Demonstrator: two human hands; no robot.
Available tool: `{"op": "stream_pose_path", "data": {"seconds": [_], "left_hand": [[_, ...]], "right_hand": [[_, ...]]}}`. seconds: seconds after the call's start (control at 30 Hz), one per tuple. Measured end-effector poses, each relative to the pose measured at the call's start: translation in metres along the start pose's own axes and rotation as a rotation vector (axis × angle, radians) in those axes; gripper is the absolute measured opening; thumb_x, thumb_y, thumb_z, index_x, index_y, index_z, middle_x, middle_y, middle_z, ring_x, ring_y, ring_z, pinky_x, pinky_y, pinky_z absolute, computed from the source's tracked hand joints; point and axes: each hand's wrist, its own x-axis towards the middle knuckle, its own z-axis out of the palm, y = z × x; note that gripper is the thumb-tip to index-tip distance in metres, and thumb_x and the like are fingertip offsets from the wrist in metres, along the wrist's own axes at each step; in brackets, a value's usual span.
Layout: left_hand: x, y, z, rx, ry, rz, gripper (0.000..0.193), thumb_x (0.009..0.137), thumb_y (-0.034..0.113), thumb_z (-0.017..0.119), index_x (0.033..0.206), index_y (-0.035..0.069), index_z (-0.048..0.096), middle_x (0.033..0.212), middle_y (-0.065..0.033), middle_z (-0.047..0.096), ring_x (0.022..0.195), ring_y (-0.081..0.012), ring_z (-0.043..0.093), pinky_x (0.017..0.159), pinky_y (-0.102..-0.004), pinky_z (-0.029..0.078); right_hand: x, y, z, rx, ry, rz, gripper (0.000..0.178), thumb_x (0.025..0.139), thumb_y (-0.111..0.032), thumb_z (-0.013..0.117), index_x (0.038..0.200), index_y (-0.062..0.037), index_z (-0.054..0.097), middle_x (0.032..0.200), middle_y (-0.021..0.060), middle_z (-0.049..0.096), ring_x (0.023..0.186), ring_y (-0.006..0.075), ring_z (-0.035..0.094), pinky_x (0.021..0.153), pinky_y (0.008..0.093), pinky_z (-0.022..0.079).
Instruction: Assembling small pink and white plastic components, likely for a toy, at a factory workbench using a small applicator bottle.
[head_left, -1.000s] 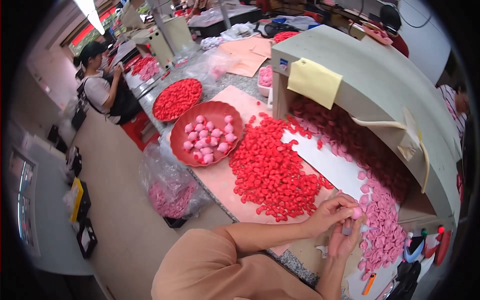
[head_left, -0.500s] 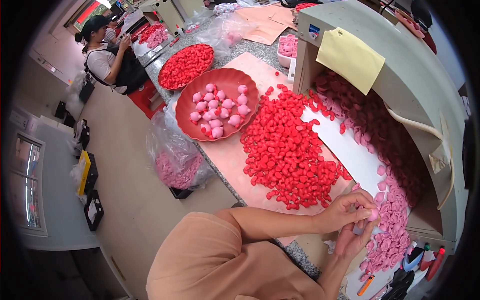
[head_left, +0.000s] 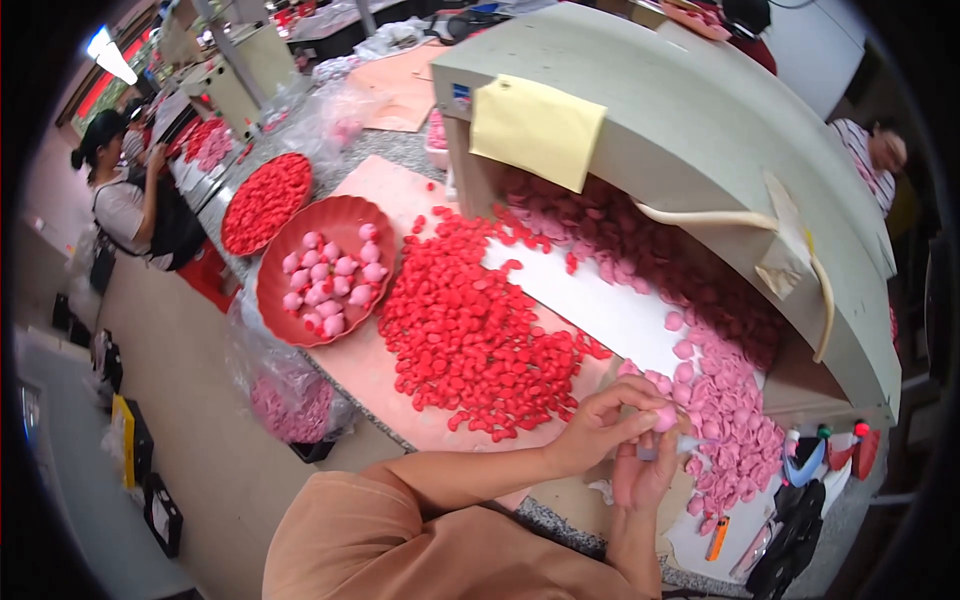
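Observation:
My left hand [head_left: 603, 424] pinches a small pink cap-like piece [head_left: 665, 417] at the fingertips. My right hand [head_left: 645, 474] sits just below it, fingers curled around a small pale piece held against the pink one. Both hands hover over the near edge of the worktable, between a heap of red caps [head_left: 465, 330] on the left and a spread of pink pieces [head_left: 735, 410] on the right. A white sheet [head_left: 600, 305] lies between the two heaps.
A red round tray [head_left: 275, 300] holds several assembled pink pieces [head_left: 330, 285]; another tray of red caps [head_left: 265, 200] lies beyond. A grey hood [head_left: 700, 140] with a yellow sheet [head_left: 535, 130] arches over the table. A bag of pink pieces [head_left: 290, 405] hangs below. People work at far left [head_left: 130, 205] and right [head_left: 875, 155].
The view has swung slightly, so the table sits differently in the picture. My hands stay together at the table's near edge, still working the pink piece between the fingertips.

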Motion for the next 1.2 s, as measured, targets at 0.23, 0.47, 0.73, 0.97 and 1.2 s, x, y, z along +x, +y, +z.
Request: {"op": "stream_pose_path", "data": {"seconds": [0.23,0.47,0.73,0.97,1.2], "left_hand": [[-0.001,-0.002,-0.007,0.036,0.049,-0.007,0.014,0.088,0.002,0.053,0.1,0.008,0.057,0.115,-0.0101,0.048,0.095,-0.0145,0.054,0.073,-0.0255,0.048],[-0.003,-0.004,-0.003,0.086,0.056,0.03,0.013,0.089,0.002,0.053,0.101,0.006,0.056,0.114,-0.0096,0.047,0.091,-0.014,0.054,0.073,-0.0261,0.049],[-0.001,-0.008,-0.003,0.094,0.032,0.01,0.017,0.089,0.001,0.052,0.105,0.006,0.055,0.112,-0.0095,0.05,0.09,-0.0155,0.056,0.071,-0.027,0.05],[0.017,0.018,-0.022,0.903,-0.06,0.175,0.043,0.075,0.009,0.071,0.115,0.004,0.058,0.109,-0.0084,0.06,0.103,-0.0228,0.053,0.092,-0.0333,0.04],[0.014,0.008,-0.015,0.416,-0.033,-0.167,0.034,0.087,0.007,0.06,0.119,0.0,0.051,0.115,-0.0073,0.055,0.107,-0.0143,0.05,0.094,-0.0284,0.04]], "right_hand": [[0.005,0.0,0.003,0.109,-0.043,0.061,0.016,0.089,-0.02,0.059,0.103,-0.0156,0.051,0.104,-0.001,0.051,0.08,0.0101,0.049,0.07,0.0283,0.044],[-0.001,-0.002,0.004,0.087,-0.084,0.011,0.016,0.09,-0.02,0.058,0.103,-0.0149,0.051,0.106,0.0001,0.05,0.082,0.0118,0.048,0.069,0.029,0.043],[0.004,-0.006,-0.003,0.061,-0.005,0.014,0.017,0.089,-0.017,0.059,0.103,-0.0122,0.052,0.106,0.0026,0.051,0.087,0.0138,0.051,0.068,0.0288,0.043],[0.022,-0.023,0.0,-0.383,-0.045,-0.077,0.012,0.083,-0.005,0.065,0.094,-0.0033,0.06,0.096,0.0043,0.055,0.077,0.0104,0.056,0.063,0.0226,0.045],[0.023,-0.033,-0.008,-0.773,-0.178,-0.353,0.029,0.078,-0.002,0.067,0.106,-0.0017,0.062,0.11,0.0059,0.053,0.088,0.0108,0.053,0.077,0.0233,0.045]]}}
